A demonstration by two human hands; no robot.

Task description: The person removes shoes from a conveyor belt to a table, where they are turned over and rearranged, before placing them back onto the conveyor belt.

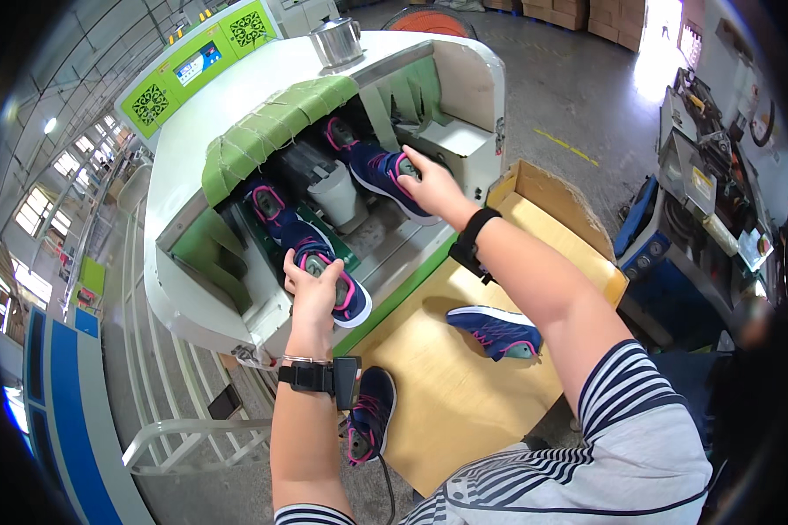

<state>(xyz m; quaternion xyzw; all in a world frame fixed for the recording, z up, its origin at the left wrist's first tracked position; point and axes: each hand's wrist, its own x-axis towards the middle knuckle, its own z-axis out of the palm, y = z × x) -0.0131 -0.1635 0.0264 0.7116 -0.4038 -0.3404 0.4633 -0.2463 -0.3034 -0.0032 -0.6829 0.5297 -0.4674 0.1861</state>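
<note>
The left hand (313,287) grips the left shoe (352,302) and the right hand (432,188) the right shoe (375,175), farther off, both at the machine's (263,79) mouth, with a third shoe (499,328) on the near table (464,411).

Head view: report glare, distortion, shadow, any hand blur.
Head view: daylight at the doorway is blown out white; head view: fisheye bends the blue-striped cabinet and leaves black corners; head view: shadow falls beside one shoe on the board; head view: left hand and right hand show no obvious blur.
</note>
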